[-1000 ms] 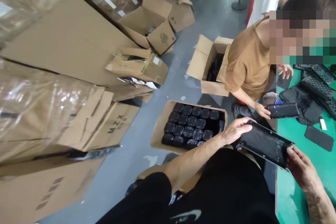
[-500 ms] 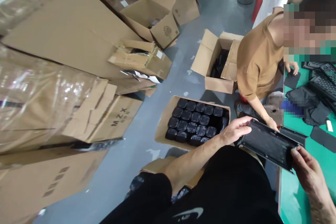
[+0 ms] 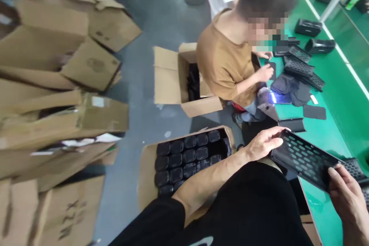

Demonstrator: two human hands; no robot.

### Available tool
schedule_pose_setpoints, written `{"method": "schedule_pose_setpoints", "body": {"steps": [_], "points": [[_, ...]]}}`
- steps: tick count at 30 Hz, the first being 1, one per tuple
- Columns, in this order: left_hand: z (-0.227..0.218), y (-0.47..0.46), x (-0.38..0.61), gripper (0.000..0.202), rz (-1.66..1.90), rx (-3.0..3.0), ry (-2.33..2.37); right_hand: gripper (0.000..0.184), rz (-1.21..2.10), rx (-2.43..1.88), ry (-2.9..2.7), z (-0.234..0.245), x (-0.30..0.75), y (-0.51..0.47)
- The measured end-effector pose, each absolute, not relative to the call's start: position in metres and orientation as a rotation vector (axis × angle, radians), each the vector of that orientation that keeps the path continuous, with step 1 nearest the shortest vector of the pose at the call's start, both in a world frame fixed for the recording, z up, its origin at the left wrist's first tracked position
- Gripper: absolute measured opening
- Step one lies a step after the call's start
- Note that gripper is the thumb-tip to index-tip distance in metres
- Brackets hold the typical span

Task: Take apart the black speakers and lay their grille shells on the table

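Pinched between thumb and fingers of the left hand (image 3: 265, 144) and right hand (image 3: 347, 194), one at each end, the black panel (image 3: 305, 157) is held near the edge of the green table (image 3: 324, 205). Rows of black packs (image 3: 176, 160) sit in an open box (image 3: 146, 178), partly hidden by the left forearm (image 3: 210, 178). Another box (image 3: 166, 77) holds dark pieces (image 3: 193, 82), partly behind a co-worker (image 3: 221, 55). Perforated covers (image 3: 300, 70) lie heaped farther along.

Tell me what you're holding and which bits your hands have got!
A black panel with oblong holes. The left hand holds it at one end, the right hand at the opposite end.
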State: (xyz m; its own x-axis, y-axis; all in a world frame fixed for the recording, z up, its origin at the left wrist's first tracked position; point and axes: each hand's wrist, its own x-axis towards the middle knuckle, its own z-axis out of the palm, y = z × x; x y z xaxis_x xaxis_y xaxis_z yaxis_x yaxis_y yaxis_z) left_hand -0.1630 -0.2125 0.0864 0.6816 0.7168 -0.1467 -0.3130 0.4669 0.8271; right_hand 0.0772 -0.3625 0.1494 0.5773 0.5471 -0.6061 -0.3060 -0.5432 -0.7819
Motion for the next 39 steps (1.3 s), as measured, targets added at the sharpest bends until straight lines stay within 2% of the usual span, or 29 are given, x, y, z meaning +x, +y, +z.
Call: {"method": "schedule_pose_setpoints", "body": {"steps": [8, 16, 27, 39], "points": [[0.077, -0.213, -0.126, 0.046, 0.434, 0.885, 0.559, 0.046, 1.045, -1.668, -0.066, 0.126, 0.072, -0.409], [0.048, -0.222, -0.120, 0.041, 0.332, 0.922, 0.729, 0.056, 1.115, -1.590, 0.212, 0.101, 0.065, -0.417], [0.038, -0.223, -0.123, 0.042, 0.294, 0.929, 0.807, 0.061, 1.237, -1.580, 0.296, 0.074, 0.075, -0.408], [0.033, -0.221, -0.121, 0.043, 0.314, 0.927, 0.836, 0.065, 1.281, -1.631, 0.259, 0.070, 0.083, -0.398]]}}
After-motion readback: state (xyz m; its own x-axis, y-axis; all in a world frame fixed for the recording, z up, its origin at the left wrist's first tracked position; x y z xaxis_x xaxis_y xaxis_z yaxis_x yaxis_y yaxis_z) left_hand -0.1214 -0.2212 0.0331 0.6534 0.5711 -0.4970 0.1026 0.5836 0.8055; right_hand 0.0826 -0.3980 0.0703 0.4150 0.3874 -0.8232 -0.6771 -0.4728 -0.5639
